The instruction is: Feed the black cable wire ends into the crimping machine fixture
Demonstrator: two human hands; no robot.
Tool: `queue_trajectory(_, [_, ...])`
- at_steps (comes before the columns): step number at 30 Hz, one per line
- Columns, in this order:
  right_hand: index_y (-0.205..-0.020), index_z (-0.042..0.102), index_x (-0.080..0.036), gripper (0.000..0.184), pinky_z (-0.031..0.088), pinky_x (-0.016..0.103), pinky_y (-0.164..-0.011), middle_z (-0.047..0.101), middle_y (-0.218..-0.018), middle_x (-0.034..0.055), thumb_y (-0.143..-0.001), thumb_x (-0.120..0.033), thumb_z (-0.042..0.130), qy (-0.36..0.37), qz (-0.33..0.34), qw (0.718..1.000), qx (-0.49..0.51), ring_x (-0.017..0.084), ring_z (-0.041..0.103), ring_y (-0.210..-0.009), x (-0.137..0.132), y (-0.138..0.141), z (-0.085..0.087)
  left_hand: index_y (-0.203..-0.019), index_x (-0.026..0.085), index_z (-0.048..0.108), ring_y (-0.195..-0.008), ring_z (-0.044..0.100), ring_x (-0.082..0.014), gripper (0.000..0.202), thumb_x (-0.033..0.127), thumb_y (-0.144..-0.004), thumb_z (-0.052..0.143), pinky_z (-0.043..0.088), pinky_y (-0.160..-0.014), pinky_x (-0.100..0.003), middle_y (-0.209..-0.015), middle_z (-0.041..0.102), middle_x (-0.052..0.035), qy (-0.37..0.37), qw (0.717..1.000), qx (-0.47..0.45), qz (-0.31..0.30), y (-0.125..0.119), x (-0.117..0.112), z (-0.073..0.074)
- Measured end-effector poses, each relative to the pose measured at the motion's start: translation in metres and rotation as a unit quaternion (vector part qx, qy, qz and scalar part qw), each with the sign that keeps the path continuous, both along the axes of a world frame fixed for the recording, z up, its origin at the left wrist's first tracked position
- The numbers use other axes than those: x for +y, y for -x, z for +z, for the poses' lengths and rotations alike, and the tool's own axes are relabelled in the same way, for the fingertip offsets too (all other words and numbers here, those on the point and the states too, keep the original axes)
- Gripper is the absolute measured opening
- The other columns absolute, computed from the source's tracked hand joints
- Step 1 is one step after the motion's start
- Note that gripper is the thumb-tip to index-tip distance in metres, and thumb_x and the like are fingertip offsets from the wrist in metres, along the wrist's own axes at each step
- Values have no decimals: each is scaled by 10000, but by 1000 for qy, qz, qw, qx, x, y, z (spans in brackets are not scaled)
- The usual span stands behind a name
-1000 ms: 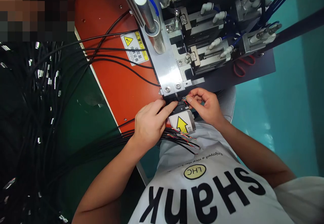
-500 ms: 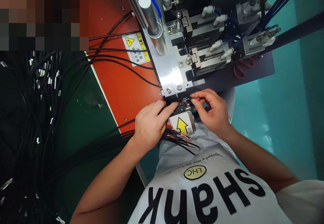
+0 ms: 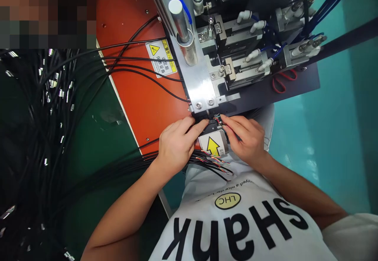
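My left hand [image 3: 176,145] rests on the orange machine deck [image 3: 138,91], fingers curled, its index finger pressing a black cable end against the small black fixture [image 3: 213,126] under the metal plate [image 3: 198,84]. My right hand [image 3: 245,138] lies flat-fingered on the right side of that fixture, fingertips at the thin coloured wires [image 3: 217,118] sticking out there. Below the fixture sits a white tag with a yellow arrow [image 3: 213,145]. A bundle of black cables with stripped coloured ends [image 3: 212,163] passes under my left hand and across my lap.
A big heap of black cables with metal ferrules [image 3: 44,127] covers the green table on the left. Pneumatic cylinders and blue hoses [image 3: 254,48] fill the machine behind. Red scissors [image 3: 283,80] lie on the dark base. A yellow warning label [image 3: 161,56] is on the deck.
My right hand has dropped from a raised pinch above the fixture to lie against its right side. The left hand has barely moved.
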State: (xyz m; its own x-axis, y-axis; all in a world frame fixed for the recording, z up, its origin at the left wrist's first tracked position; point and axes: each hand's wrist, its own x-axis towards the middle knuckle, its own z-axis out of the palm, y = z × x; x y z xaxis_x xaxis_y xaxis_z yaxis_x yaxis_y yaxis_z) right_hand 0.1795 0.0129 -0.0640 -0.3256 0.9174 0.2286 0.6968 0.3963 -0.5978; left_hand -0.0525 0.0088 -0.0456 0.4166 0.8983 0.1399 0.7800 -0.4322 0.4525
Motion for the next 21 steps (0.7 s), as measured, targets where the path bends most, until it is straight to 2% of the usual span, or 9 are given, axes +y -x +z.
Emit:
queue_trajectory(4, [-1291, 654, -317, 398, 481, 362, -766, 749, -1108, 35, -931, -158, 599, 5, -3, 1000, 15, 198, 701, -898, 2, 2, -1, -1286, 230, 625, -1020, 625, -208, 365, 203, -989, 414, 516, -802, -309, -996, 646, -89, 10, 1000, -1, 2, 0, 0, 0])
queue_trajectory(8, [-1090, 729, -295, 233, 509, 363, -771, 747, -1009, 37, -912, -177, 636, 25, -34, 995, 89, 201, 695, -882, 11, 9, 0, -1267, 206, 636, -1018, 626, -208, 355, 190, -988, 416, 517, -797, -305, -988, 645, -93, 3, 1000, -2, -1, 0, 0, 0])
queue_trajectory(12, [-923, 701, -260, 85, 520, 339, -694, 716, -909, 26, -898, -195, 653, 72, -55, 980, 177, 181, 662, -785, 23, 16, 0, -1261, 211, 638, -1018, 625, -203, 355, 184, -989, 411, 512, -788, -295, -977, 643, -86, 3, 1000, 0, 1, 0, 0, 1])
queue_trajectory(17, [-869, 623, -221, 55, 458, 311, -630, 612, -820, -6, -901, -178, 608, 96, -35, 983, 153, 111, 507, -577, 32, 17, 0, -1245, 196, 648, -1032, 624, -208, 351, 173, -986, 411, 504, -768, -284, -960, 630, -89, 0, 1000, -4, 2, -1, 1, 1])
queue_trajectory(21, [-878, 590, -211, 52, 425, 299, -635, 556, -796, -19, -907, -168, 586, 109, -39, 983, 145, 97, 451, -559, 33, 19, -1, -1248, 202, 645, -1037, 625, -204, 347, 177, -989, 416, 509, -790, -285, -954, 635, -81, 4, 1000, -8, 3, -1, 0, 1])
